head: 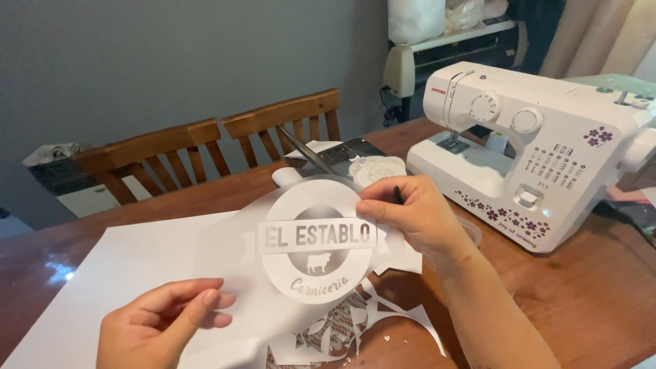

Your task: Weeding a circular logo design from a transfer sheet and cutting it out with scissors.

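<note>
So we've got a big wooden bench here, with two wooden chairs pushed in along its far edge. On the right side sits a white sewing machine with little purple flowers printed on its front. A large white sheet lies flat across the left half of the bench, running under our hands.

We're holding a translucent film sheet with a round grey-and-white emblem design on it, lifted a bit above the white sheet. Our left hand pinches the film's lower left edge: thumb on top, fingers curled in close beneath it, so it's a firm closed pinch on the film.

Our right hand is up at the top right of the emblem, clenched around the handles of a pair of scissors. The blades point away from us toward the chairs, and they look slightly parted right at the film's upper edge. The fingertips of that hand also touch the film just beside the emblem's rim.

Behind the scissors there's a dark tray or mat with another pale round cutout lying on it. Near the front edge of the bench, just below the emblem, lies a tangle of white offcut scraps and a few tiny crumbs of trimmings.
</note>
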